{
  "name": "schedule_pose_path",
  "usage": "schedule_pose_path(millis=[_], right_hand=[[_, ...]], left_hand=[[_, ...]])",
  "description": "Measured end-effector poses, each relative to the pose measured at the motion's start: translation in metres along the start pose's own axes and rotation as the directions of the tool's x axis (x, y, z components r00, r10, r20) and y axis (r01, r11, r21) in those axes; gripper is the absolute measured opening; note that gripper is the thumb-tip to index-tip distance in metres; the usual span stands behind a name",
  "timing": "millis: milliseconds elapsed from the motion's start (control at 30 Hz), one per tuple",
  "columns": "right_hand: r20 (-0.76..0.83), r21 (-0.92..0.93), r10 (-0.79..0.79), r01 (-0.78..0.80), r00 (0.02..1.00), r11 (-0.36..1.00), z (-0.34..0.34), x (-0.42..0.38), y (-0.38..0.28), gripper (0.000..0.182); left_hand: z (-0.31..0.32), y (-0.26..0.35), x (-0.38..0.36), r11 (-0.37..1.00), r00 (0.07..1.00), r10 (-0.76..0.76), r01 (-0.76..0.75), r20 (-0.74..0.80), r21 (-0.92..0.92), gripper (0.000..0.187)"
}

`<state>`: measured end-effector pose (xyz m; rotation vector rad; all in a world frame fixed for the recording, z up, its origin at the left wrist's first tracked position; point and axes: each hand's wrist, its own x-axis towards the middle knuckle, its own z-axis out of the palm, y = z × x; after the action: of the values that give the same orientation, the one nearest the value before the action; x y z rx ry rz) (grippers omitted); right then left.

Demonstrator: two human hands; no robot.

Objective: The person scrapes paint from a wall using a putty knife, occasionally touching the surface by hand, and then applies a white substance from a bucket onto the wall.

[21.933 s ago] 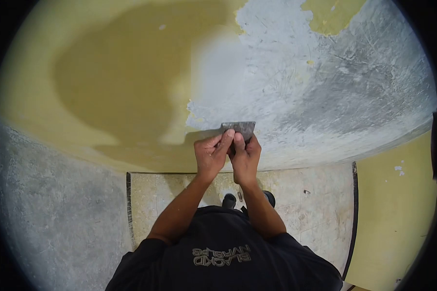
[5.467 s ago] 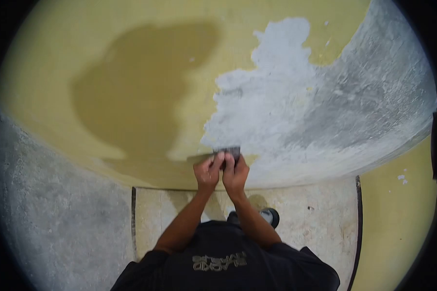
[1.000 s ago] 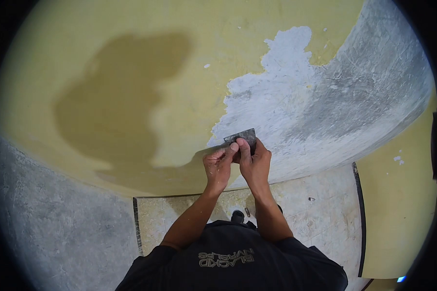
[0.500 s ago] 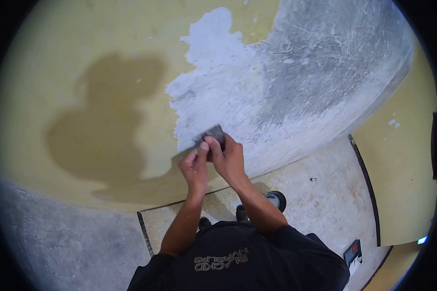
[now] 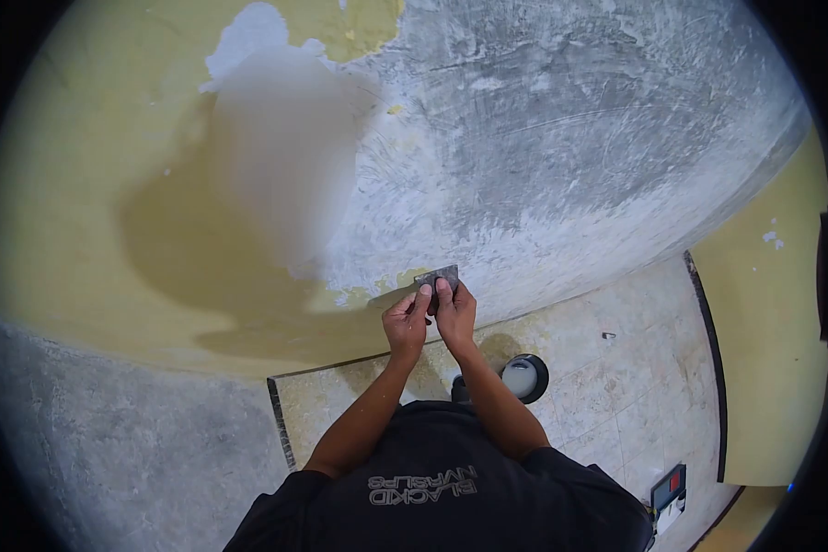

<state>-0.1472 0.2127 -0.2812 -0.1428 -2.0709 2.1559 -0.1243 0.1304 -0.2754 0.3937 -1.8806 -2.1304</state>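
Observation:
A flat grey scraper blade (image 5: 444, 273) is held low on the wall, along the lower border of the white filler. My right hand (image 5: 456, 320) grips it from below, with the thumb on its face. My left hand (image 5: 403, 326) is closed at the blade's left side, thumb pressed near the other thumb. Whitish filler (image 5: 405, 212) coats the wall around the blade, and yellow paint (image 5: 147, 276) lies to its left. The fingers behind the blade are hidden.
Near my feet on the tiled floor (image 5: 607, 396) stands a dark bucket (image 5: 522, 378) with pale contents. A dark device with a red patch (image 5: 673, 483) lies at lower right. Grey bare plaster (image 5: 561, 138) spreads at upper right. A dark edging strip (image 5: 708, 368) borders the floor.
The view has shifted, so the wall patch appears farther left. Both hands and the scraper have moved right along the wall, and the blade now sits more level. More of the bucket shows.

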Motion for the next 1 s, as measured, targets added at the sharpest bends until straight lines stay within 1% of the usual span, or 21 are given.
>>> schedule_pose_path(millis=[33, 67, 133, 167, 233, 267, 300, 367, 400, 500, 533, 600, 633, 667, 700, 733, 767, 833, 933, 1000], right_hand=[[0.007, 0.002, 0.001, -0.001, 1.000, 1.000, 0.000, 0.001, 0.002, 0.036], [0.015, 0.003, 0.011, -0.011, 1.000, 1.000, -0.001, 0.000, 0.005, 0.036], [0.013, 0.065, -0.043, 0.042, 0.999, 0.997, -0.001, 0.002, 0.001, 0.038], [0.024, 0.062, -0.042, 0.041, 0.999, 0.997, 0.001, 0.006, -0.002, 0.038], [0.007, 0.076, -0.095, 0.094, 0.995, 0.993, 0.006, 0.005, -0.012, 0.039], [0.027, 0.129, -0.044, 0.040, 0.999, 0.991, 0.006, 0.005, -0.001, 0.038], [0.036, 0.127, -0.032, 0.028, 0.999, 0.992, 0.004, -0.001, 0.007, 0.038], [-0.035, -0.116, -0.076, 0.072, 0.996, 0.991, 0.005, 0.000, 0.019, 0.036], [-0.040, -0.072, -0.058, 0.055, 0.998, 0.996, 0.009, -0.001, 0.019, 0.035], [-0.038, -0.049, -0.022, 0.020, 0.999, 0.999, 0.008, -0.004, 0.019, 0.034], [-0.029, -0.059, -0.013, 0.011, 0.999, 0.998, 0.006, -0.010, 0.022, 0.034], [-0.052, -0.002, -0.071, 0.071, 0.996, 0.997, 0.012, -0.003, 0.024, 0.031], [-0.053, -0.003, -0.070, 0.069, 0.996, 0.998, 0.013, -0.002, 0.025, 0.031], [-0.038, 0.043, -0.035, 0.036, 0.999, 0.998, 0.013, -0.001, 0.027, 0.030], [-0.023, 0.085, 0.001, 0.001, 1.000, 0.996, 0.012, -0.002, 0.026, 0.029], [-0.030, 0.081, 0.008, -0.005, 1.000, 0.997, 0.011, -0.004, 0.024, 0.029], [-0.022, 0.093, 0.020, -0.018, 1.000, 0.996, 0.011, -0.005, 0.021, 0.028], [-0.014, 0.101, 0.036, -0.034, 0.999, 0.994, 0.010, -0.004, 0.020, 0.028], [-0.009, 0.051, 0.030, -0.029, 1.000, 0.998, 0.010, -0.006, 0.023, 0.031], [-0.022, 0.076, -0.015, 0.016, 1.000, 0.997, 0.011, -0.003, 0.021, 0.026]], left_hand=[[0.001, -0.003, -0.001, 0.999, 0.999, 0.041, -0.040, -0.027, 0.021, 0.027], [0.001, -0.006, -0.001, 0.999, 0.999, 0.034, -0.033, -0.037, 0.027, 0.027], [0.005, -0.008, 0.001, 0.988, 0.987, 0.154, -0.155, -0.044, -0.014, 0.025], [0.006, -0.007, 0.006, 0.988, 0.987, 0.153, -0.154, -0.055, -0.015, 0.025], [0.004, -0.004, 0.007, 0.984, 0.981, 0.176, -0.177, -0.086, 0.000, 0.025], [0.004, -0.004, 0.005, 0.995, 0.991, 0.085, -0.089, -0.101, -0.034, 0.027], [0.001, -0.006, -0.002, 0.996, 0.991, 0.076, -0.080, -0.112, -0.029, 0.027], [-0.002, -0.004, 0.001, 0.984, 0.992, 0.010, 0.013, -0.126, 0.176, 0.031], [-0.003, -0.002, 0.003, 0.984, 0.992, 0.010, 0.013, -0.125, 0.180, 0.031], [-0.009, -0.002, -0.001, 0.926, 0.994, 0.026, 0.017, -0.109, 0.376, 0.031], [-0.005, -0.004, -0.001, 0.985, 0.994, -0.008, 0.027, -0.109, 0.173, 0.027], [-0.004, -0.005, 0.004, 0.987, 0.993, -0.008, 0.026, -0.114, 0.157, 0.026], [-0.006, -0.007, 0.002, 0.987, 0.992, -0.032, 0.050, -0.119, 0.153, 0.024], [-0.007, -0.009, 0.003, 0.986, 0.993, -0.038, 0.056, -0.115, 0.155, 0.024], [-0.008, -0.011, 0.003, 0.988, 0.995, -0.006, 0.021, -0.100, 0.150, 0.024], [-0.008, -0.012, 0.003, 0.989, 0.996, 0.027, -0.015, -0.084, 0.145, 0.023], [-0.006, -0.014, 0.003, 0.990, 0.997, 0.023, -0.011, -0.076, 0.144, 0.023], [-0.002, -0.017, 0.003, 0.996, 0.987, 0.051, -0.038, -0.156, 0.085, 0.030], [-0.007, -0.020, 0.004, 0.996, 0.992, 0.061, -0.053, -0.115, 0.071, 0.030], [-0.009, -0.020, 0.008, 0.997, 0.995, 0.044, -0.038, -0.089, 0.071, 0.026]])
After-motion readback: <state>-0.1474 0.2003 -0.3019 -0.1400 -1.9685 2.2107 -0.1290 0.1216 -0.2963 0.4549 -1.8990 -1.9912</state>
